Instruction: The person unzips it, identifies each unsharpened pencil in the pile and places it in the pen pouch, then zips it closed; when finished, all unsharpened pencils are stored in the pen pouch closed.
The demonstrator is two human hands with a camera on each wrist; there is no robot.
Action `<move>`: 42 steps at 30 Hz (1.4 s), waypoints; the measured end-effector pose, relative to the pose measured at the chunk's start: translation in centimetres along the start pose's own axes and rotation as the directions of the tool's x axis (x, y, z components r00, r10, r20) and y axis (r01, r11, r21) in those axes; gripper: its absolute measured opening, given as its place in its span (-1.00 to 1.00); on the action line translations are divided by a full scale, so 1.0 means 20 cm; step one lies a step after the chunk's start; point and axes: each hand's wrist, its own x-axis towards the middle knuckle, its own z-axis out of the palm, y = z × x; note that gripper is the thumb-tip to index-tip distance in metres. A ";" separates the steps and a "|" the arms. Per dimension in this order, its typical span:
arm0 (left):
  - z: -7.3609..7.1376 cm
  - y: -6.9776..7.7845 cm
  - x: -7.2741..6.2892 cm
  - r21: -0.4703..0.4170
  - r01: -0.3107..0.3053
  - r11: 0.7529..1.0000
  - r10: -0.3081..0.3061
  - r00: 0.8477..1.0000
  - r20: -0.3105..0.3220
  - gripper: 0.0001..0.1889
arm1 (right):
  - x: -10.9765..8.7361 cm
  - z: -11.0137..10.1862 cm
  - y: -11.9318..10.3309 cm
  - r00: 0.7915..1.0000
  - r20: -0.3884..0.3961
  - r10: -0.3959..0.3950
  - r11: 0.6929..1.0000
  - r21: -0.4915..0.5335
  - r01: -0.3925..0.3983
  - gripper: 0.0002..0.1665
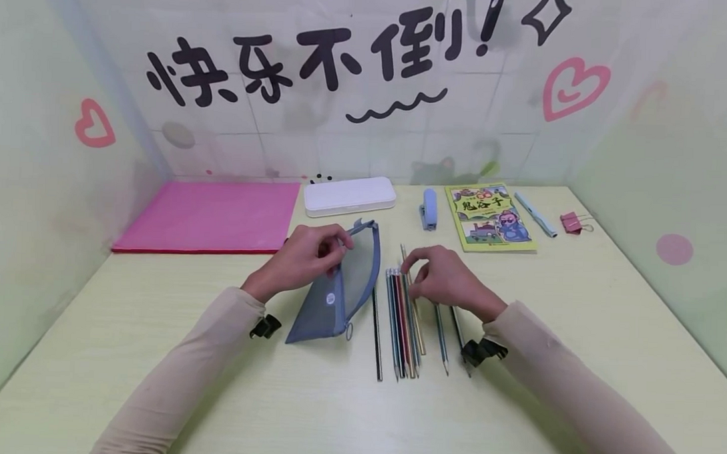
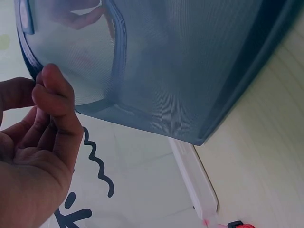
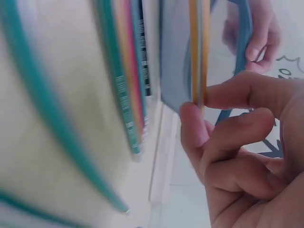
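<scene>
My left hand [image 1: 305, 255] pinches the upper edge of a blue mesh zip pouch [image 2: 161, 61], which stands tilted on the table with its mouth spread apart. A zip pull ring [image 1: 349, 331] hangs at the pouch's near end. Between thumb and forefinger, my right hand [image 1: 446, 278] holds a gold-coloured pencil [image 3: 198, 52], raised above the others in the right wrist view. Below it, a row of several pencils [image 1: 403, 342] lies side by side. A dark pencil [image 1: 377, 341] lies by the pouch, and two more pencils [image 1: 441, 340] lie partly under the right hand and wrist.
Along the back are a pink folder [image 1: 213, 215], a white case [image 1: 350, 196], a blue stapler [image 1: 429, 209], a yellow-green book [image 1: 490, 218], a light blue pen [image 1: 535, 214] and a pink binder clip [image 1: 571, 223]. Walls enclose the table [image 1: 309, 405] at the back and sides.
</scene>
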 end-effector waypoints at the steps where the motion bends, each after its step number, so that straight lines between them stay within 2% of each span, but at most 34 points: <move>1: 0.00 0.00 0.00 -0.001 0.002 1.000 -0.002 1.000 -0.001 -0.82 | 0.00 0.00 -0.01 1.000 -0.010 -0.008 1.000 0.022 0.008 -0.65; 8: 0.01 0.00 0.00 -0.003 0.011 1.000 -0.011 1.000 -0.001 -0.83 | 0.05 0.03 -0.11 0.995 -0.097 0.006 0.986 0.169 0.011 -0.59; 18: 0.02 0.01 0.01 -0.010 0.012 1.000 -0.012 1.000 0.019 -0.82 | 0.12 0.10 -0.19 0.965 -0.263 -0.006 0.933 0.346 0.100 -0.66; 23: 0.03 0.01 0.02 -0.007 0.005 1.000 -0.005 1.000 0.017 -0.81 | 0.13 0.13 -0.19 0.957 -0.291 0.000 0.934 0.341 0.103 -0.68; 29: 0.04 0.01 0.02 -0.005 0.005 1.000 -0.005 1.000 -0.025 -0.83 | 0.13 0.18 -0.20 0.963 -0.269 0.003 0.938 0.336 0.091 -0.62; 35: 0.06 0.01 0.03 -0.017 -0.016 1.000 0.014 0.998 -0.065 -0.82 | 0.11 0.22 -0.21 0.966 -0.257 -0.038 0.946 0.303 0.118 -0.62; 42: 0.07 0.01 0.03 -0.047 -0.036 0.998 0.034 0.998 -0.058 -0.83 | 0.11 0.22 -0.21 0.974 -0.212 -0.079 0.964 0.231 0.129 -0.62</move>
